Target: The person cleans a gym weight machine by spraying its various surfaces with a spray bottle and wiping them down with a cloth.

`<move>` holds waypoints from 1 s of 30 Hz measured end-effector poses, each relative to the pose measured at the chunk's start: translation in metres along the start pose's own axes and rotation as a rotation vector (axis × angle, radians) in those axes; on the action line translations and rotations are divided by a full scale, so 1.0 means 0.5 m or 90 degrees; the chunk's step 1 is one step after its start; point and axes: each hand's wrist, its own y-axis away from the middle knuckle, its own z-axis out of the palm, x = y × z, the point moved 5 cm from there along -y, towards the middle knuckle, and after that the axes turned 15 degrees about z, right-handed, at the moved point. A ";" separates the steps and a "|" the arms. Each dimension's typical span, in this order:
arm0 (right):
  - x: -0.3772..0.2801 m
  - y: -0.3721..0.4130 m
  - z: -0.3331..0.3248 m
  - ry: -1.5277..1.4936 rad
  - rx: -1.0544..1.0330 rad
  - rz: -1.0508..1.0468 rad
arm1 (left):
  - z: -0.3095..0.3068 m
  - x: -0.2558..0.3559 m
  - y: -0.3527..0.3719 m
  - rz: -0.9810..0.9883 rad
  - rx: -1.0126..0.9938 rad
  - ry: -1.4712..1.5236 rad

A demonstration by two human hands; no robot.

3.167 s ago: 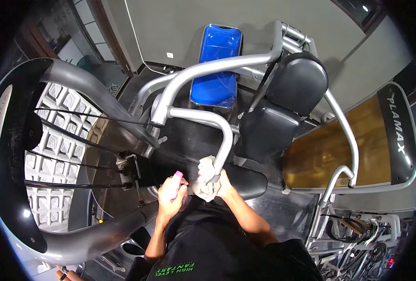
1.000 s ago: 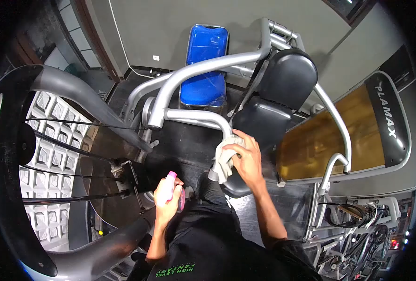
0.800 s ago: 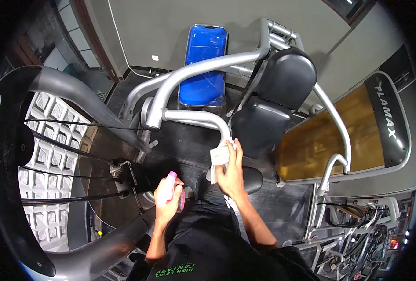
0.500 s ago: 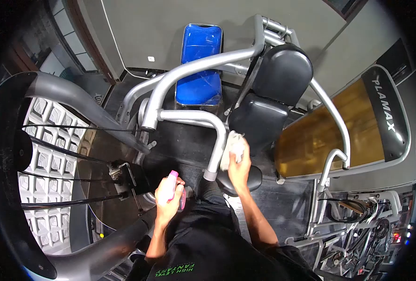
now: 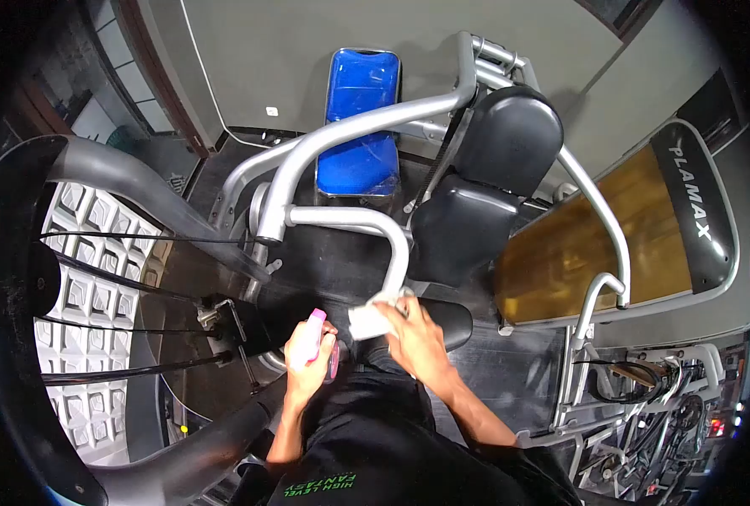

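My left hand is closed around a spray bottle with a pink nozzle, held low in front of my body. My right hand grips a whitish cloth, which lies against the lower end of a silver tubular handle on an exercise machine. The cloth hides that end of the handle. Just behind my right hand is a black padded seat piece. Farther back stand the machine's black seat pad and backrest.
A blue bench stands by the grey wall. On the right is a gold-panelled weight stack cover marked PLAMAX. Cables and a thick dark frame stretch along my left. More gym equipment fills the lower right.
My right hand has moved down and left with the cloth, from beside the silver handle to its lower end. My left hand with the spray bottle has barely shifted.
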 end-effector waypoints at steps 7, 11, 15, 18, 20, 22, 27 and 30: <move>0.067 -0.073 -0.091 -0.339 -0.010 0.040 | 0.009 0.011 -0.013 0.014 -0.001 -0.004; 0.076 -0.173 -0.078 -0.374 0.238 0.015 | 0.019 0.007 -0.008 0.007 -0.017 -0.004; 0.053 -0.175 -0.029 -0.271 0.242 -0.033 | 0.026 0.012 -0.008 0.007 -0.036 0.007; 0.075 -0.126 -0.022 -0.275 0.210 0.001 | 0.023 -0.001 -0.003 0.002 -0.032 -0.001; 0.101 -0.079 0.010 -0.273 0.162 -0.008 | 0.027 -0.010 -0.012 -0.001 -0.023 0.006; 0.138 -0.020 0.069 -0.303 0.131 -0.032 | 0.027 -0.011 -0.017 -0.005 -0.001 0.026; 0.171 0.013 0.058 -0.339 -0.050 0.036 | 0.028 -0.020 -0.029 0.003 -0.007 0.019; 0.130 -0.029 -0.008 -0.324 0.070 0.026 | 0.021 -0.009 -0.032 0.014 -0.001 -0.008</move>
